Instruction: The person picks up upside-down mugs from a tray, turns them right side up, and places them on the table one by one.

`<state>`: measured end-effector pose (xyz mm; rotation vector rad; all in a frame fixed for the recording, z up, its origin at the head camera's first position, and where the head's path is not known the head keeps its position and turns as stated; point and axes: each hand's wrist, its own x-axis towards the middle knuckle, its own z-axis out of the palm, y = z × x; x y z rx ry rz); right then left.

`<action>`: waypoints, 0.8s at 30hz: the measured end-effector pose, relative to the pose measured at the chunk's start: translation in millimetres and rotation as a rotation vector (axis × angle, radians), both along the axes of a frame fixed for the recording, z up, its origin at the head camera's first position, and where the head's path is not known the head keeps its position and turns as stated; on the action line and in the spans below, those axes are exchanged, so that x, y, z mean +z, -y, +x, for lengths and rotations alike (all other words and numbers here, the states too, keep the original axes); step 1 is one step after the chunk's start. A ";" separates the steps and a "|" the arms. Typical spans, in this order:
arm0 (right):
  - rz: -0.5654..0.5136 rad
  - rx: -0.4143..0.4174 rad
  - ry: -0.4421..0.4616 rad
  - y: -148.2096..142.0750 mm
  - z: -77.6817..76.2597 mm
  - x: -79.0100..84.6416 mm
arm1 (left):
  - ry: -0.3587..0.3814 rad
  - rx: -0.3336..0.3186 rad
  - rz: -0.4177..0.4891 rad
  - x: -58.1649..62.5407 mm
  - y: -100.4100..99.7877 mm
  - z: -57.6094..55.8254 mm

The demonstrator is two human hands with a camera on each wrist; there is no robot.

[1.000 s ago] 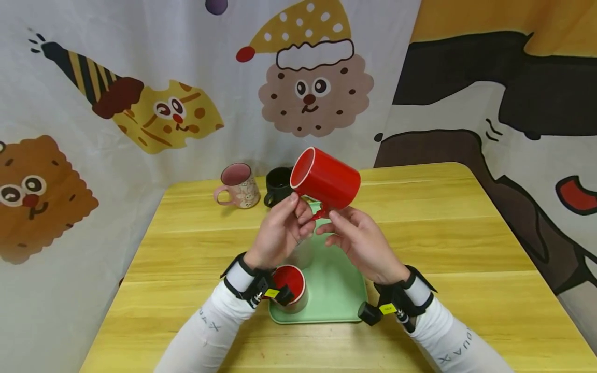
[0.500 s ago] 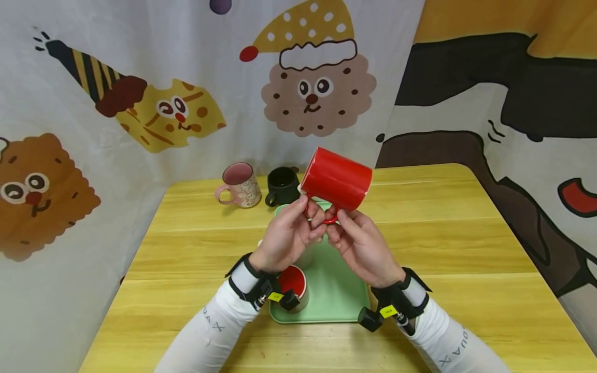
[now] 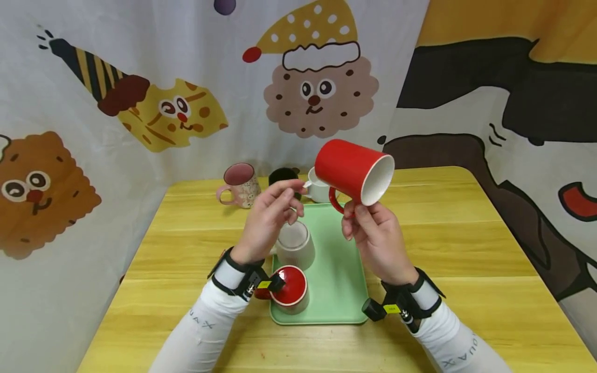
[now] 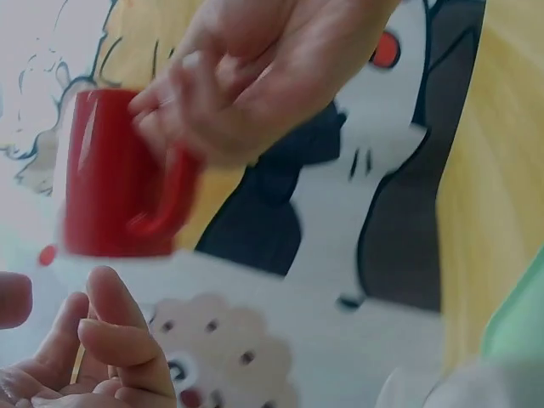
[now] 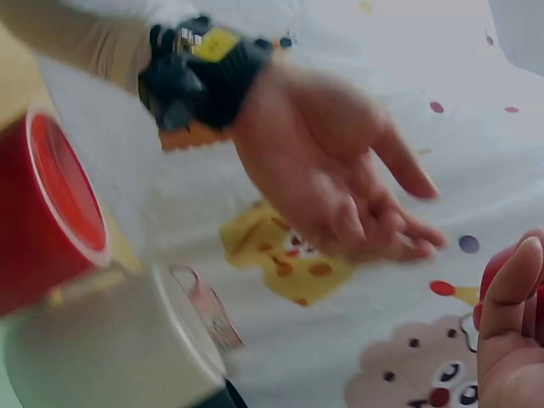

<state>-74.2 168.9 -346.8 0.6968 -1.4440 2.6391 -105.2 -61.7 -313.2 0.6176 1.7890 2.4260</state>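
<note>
My right hand holds a red mug in the air above the tray, thumb and fingers at its rim near the handle. The mug lies tilted on its side, its white inside facing right and its handle hanging at the lower left. To its left, my left hand is raised with loosely bent fingers and nothing in them. In the left wrist view the red mug is apart from the left fingers. A whitish cup, bottom up, and another red mug stand on the green tray.
At the back of the wooden table stand a pink patterned mug, a black mug and a white mug. A cartoon-printed cloth hangs behind the table.
My left hand has let go of the red mug and moved left. My right hand has carried the mug right and turned its mouth into view.
</note>
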 end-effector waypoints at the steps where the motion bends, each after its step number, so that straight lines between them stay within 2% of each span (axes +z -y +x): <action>1: 0.015 -0.025 -0.013 -2.4 -1.7 0.8 | -0.023 0.032 -0.008 1.8 5.0 -0.7; 6: 0.097 -0.137 -0.046 -13.6 -9.5 4.6 | -0.187 0.192 -0.128 5.8 28.3 -5.0; 9: 0.116 -0.186 -0.055 -19.4 -14.3 5.6 | -0.300 0.281 -0.224 2.4 40.7 -9.0; 12: 0.137 -0.231 -0.061 -25.3 -19.8 6.1 | -0.372 0.345 -0.313 -3.1 51.5 -12.8; 18: 0.233 -0.355 -0.037 -38.7 -33.4 3.8 | -0.409 0.441 -0.510 -16.2 68.6 -17.2; 24: 0.317 -0.453 -0.001 -48.7 -49.2 -6.6 | -0.396 0.461 -0.622 -29.6 79.3 -19.8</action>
